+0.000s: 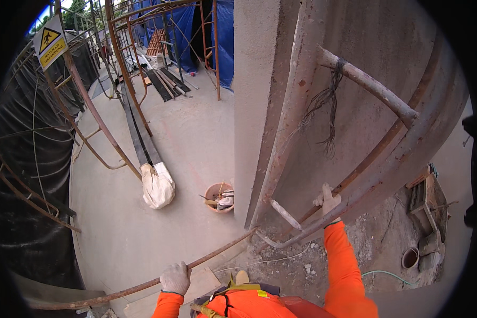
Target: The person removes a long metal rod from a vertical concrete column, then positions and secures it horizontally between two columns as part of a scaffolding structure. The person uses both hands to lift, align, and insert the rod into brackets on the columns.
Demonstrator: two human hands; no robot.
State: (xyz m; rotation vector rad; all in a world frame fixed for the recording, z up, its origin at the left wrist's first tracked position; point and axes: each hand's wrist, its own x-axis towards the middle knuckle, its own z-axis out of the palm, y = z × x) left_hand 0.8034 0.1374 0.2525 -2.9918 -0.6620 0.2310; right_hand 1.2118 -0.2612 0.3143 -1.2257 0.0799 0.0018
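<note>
My left hand, in a pale knit glove, is closed over a rusty steel pipe that runs from the lower left up to the foot of the scaffold. Further up on the right, my gloved right hand grips the paint-spattered scaffold frame beside a thin rusty brace; part of its fingers is hidden behind the tube. A bundle of thin tie wire hangs from the frame's upper rung. Orange sleeves cover both forearms. One shoe shows below me.
A concrete column stands directly ahead. On the floor to its left are a bucket of tools and a whitish sack over the ends of long dark bars. More scaffolding and a warning sign stand left; rubble and a wooden box lie right.
</note>
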